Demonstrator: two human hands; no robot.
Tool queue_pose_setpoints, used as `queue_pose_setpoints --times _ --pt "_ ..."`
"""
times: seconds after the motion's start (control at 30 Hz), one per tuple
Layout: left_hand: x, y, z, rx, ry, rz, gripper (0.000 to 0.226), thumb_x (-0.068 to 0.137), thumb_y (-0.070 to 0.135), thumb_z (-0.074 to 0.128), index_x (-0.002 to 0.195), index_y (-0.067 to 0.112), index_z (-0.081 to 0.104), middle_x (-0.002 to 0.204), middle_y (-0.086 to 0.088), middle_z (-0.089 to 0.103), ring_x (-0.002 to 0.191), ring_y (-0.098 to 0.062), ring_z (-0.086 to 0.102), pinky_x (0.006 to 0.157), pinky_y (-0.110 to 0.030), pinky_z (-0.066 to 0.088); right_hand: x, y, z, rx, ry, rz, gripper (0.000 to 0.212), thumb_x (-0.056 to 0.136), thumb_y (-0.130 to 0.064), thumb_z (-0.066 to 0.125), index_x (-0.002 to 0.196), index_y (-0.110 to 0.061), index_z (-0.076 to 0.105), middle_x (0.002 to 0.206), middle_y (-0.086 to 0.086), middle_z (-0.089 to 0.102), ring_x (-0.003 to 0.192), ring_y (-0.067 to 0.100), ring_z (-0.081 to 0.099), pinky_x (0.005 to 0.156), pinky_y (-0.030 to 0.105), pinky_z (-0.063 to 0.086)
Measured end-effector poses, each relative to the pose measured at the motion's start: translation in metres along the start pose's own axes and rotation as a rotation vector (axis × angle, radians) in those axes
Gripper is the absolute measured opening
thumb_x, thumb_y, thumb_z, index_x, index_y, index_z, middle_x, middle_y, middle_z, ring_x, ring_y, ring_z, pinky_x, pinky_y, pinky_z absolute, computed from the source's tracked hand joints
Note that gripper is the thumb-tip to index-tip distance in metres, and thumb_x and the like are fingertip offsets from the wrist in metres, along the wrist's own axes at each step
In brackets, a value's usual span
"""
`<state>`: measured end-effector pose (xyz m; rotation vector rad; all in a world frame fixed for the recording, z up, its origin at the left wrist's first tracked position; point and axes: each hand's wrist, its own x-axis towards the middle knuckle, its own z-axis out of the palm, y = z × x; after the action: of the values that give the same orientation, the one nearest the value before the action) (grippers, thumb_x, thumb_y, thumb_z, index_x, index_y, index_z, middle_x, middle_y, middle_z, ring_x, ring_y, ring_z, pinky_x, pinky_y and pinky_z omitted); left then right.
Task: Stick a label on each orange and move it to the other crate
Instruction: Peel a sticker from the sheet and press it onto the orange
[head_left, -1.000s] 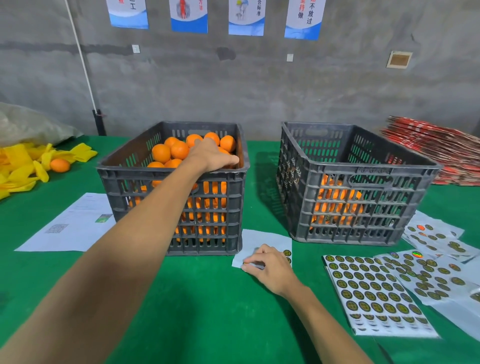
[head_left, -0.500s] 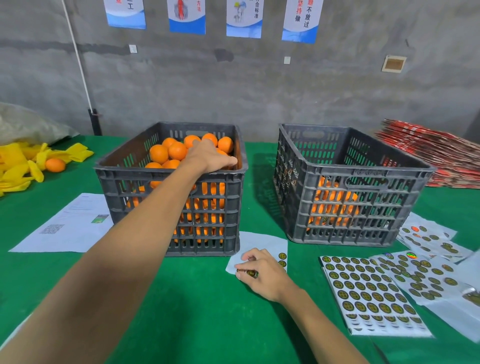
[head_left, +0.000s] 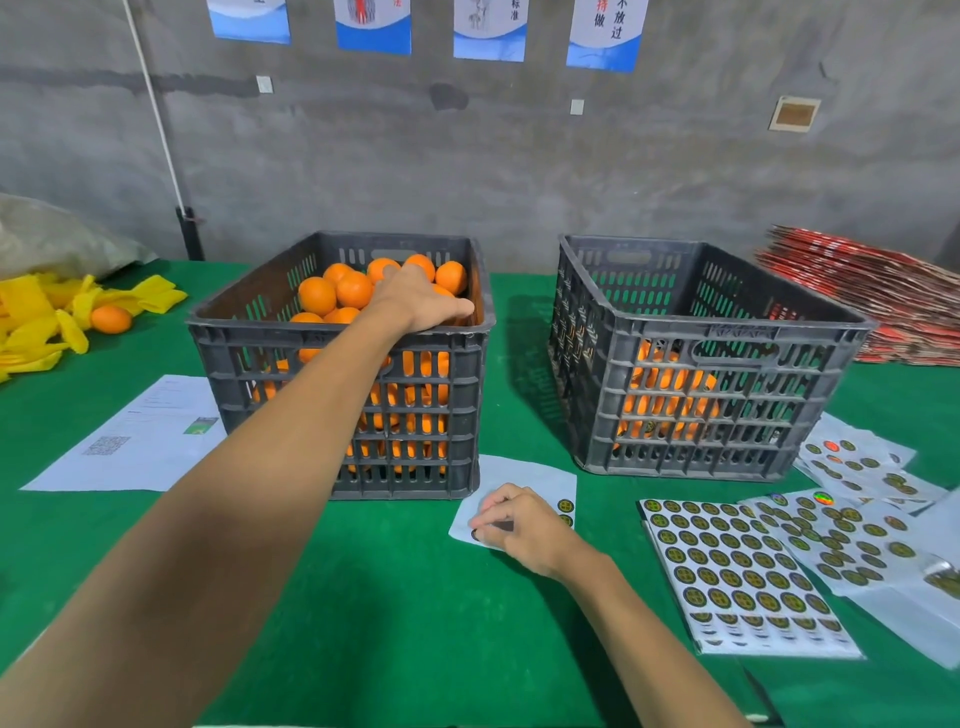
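The left dark crate (head_left: 337, 332) is piled with oranges (head_left: 335, 293). My left hand (head_left: 415, 301) reaches over its near rim and cups one orange on top of the pile, fingers curled over it and thumb spread to the right. The right crate (head_left: 727, 332) holds a low layer of oranges (head_left: 670, 400). In front of the gap between the crates lies a small white backing sheet (head_left: 524, 470). My right hand (head_left: 519, 525) rests on it and pinches a round dark label (head_left: 475, 534) at its lower left edge.
A full sheet of round labels (head_left: 727, 571) and several partly used sheets (head_left: 857, 519) lie at the right. White paper (head_left: 135, 441) lies left of the crates. Yellow wraps (head_left: 41, 322) with one orange (head_left: 110, 318) sit far left; red flat cartons (head_left: 872, 296) are stacked far right.
My right hand has curled its fingers and slid a little left on the small sheet, now pinching a label. My left hand has stayed on the pile of oranges.
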<state>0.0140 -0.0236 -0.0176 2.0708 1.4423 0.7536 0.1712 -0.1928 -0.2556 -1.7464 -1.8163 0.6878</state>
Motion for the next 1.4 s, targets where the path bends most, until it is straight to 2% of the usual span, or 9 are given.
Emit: queue_pose_setpoints --times 0.1,0.23,0.3,0.37,0.47,0.67,1.1,1.2,1.4 --pt "-0.002 0.001 -0.001 0.002 0.002 -0.015 0.078 0.049 0.055 0.069 0.099 -0.005 0.066 0.133 -0.031 0.058 0.125 -0.048 0.055 0.095 -0.061 0.052 -0.002 -0.001 0.001 -0.049 0.033 0.012 0.022 0.093 -0.033 0.074 0.114 -0.025 0.078 0.115 -0.014 0.056 0.115 0.009 0.048 0.107 0.032 0.04" --pt "-0.005 0.002 -0.002 0.017 -0.013 -0.014 0.093 0.04 0.06 0.063 0.108 -0.004 0.066 0.135 -0.029 0.059 0.127 -0.048 0.055 0.096 -0.06 0.052 -0.008 -0.004 0.004 -0.175 0.08 -0.008 0.02 0.095 -0.039 0.069 0.109 -0.028 0.076 0.116 -0.015 0.056 0.112 0.009 0.046 0.099 0.034 0.044" --pt "-0.007 0.003 -0.003 0.049 0.0 -0.013 0.062 0.041 0.061 0.063 0.077 0.01 0.058 0.132 -0.028 0.061 0.126 -0.046 0.056 0.094 -0.058 0.053 -0.009 -0.008 0.005 -0.188 0.091 -0.013 0.009 0.095 -0.036 0.069 0.098 -0.03 0.074 0.115 -0.015 0.058 0.11 0.01 0.048 0.099 0.036 0.045" --pt "-0.008 0.004 -0.004 0.055 0.009 -0.005 0.048 0.047 0.06 0.066 0.066 0.023 0.042 0.13 -0.026 0.062 0.126 -0.045 0.056 0.094 -0.057 0.053 -0.008 -0.011 0.005 -0.182 0.084 -0.006 0.004 0.094 -0.033 0.068 0.091 -0.032 0.069 0.114 -0.012 0.059 0.109 0.012 0.049 0.102 0.039 0.044" --pt "-0.01 0.004 -0.004 0.062 0.029 0.017 0.046 0.05 0.058 0.067 0.064 0.022 0.041 0.126 -0.025 0.065 0.125 -0.045 0.057 0.094 -0.057 0.052 -0.005 -0.01 0.001 -0.125 0.058 0.018 0.006 0.093 -0.033 0.071 0.093 -0.03 0.067 0.115 -0.006 0.059 0.113 0.015 0.051 0.107 0.04 0.041" --pt "-0.011 0.005 -0.005 0.068 0.034 0.041 0.045 0.055 0.055 0.069 0.064 0.022 0.041 0.126 -0.027 0.065 0.126 -0.047 0.056 0.096 -0.059 0.051 -0.009 0.007 0.007 -0.021 0.102 0.048 0.039 0.092 -0.046 0.071 0.126 -0.028 0.071 0.133 -0.012 0.049 0.126 0.008 0.037 0.11 0.03 0.033" --pt "-0.013 0.007 -0.003 0.086 0.063 0.076 0.042 0.067 0.049 0.074 0.063 0.02 0.044 0.124 -0.028 0.066 0.126 -0.05 0.055 0.099 -0.061 0.051 -0.008 0.002 0.016 -0.147 0.284 -0.043 0.014 0.098 -0.034 0.064 0.106 -0.027 0.073 0.11 -0.016 0.062 0.105 0.01 0.047 0.098 0.034 0.039" --pt "-0.013 0.007 -0.003 0.081 0.07 0.083 0.04 0.069 0.049 0.075 0.069 0.015 0.054 0.121 -0.028 0.066 0.123 -0.05 0.056 0.098 -0.06 0.051 -0.008 0.001 0.016 -0.224 0.3 -0.088 0.014 0.099 -0.033 0.06 0.106 -0.027 0.07 0.109 -0.013 0.062 0.102 0.012 0.046 0.094 0.032 0.038" --pt "-0.014 0.008 -0.003 0.07 0.076 0.104 0.042 0.068 0.049 0.072 0.061 0.019 0.043 0.118 -0.03 0.066 0.121 -0.05 0.057 0.098 -0.06 0.051 -0.008 0.0 0.016 -0.241 0.32 -0.11 0.007 0.098 -0.032 0.06 0.102 -0.028 0.064 0.105 -0.014 0.061 0.098 0.011 0.047 0.088 0.031 0.041"
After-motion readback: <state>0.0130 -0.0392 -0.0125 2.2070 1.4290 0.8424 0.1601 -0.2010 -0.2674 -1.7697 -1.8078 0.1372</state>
